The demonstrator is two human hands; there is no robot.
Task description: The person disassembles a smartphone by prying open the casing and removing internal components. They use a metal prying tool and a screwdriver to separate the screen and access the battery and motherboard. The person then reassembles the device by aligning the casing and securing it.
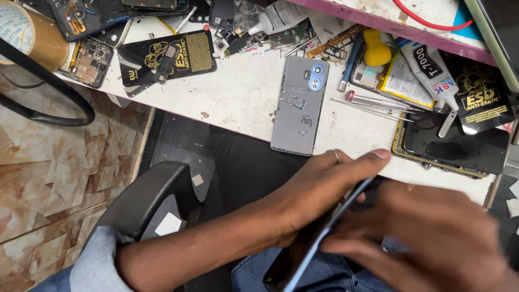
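My left hand [319, 186] grips a thin dark phone [311, 246] seen edge-on, tilted up over my lap below the table edge; a ring shows on one finger. My right hand [432, 240] is blurred, and its fingers press against the phone's right face. On the white table [238, 97] just above my hands lies a grey phone back cover [294, 105], with a small card tray and tiny screws resting on it.
Tweezers and thin tools [378, 103] lie right of the cover, by a glue tube [430, 70], a yellow blob [376, 48] and a dark screen panel [454, 148]. Black anti-static mats [184, 54], opened phones and a tape roll [27, 32] sit at the back left. A black chair armrest [146, 200] stands lower left.
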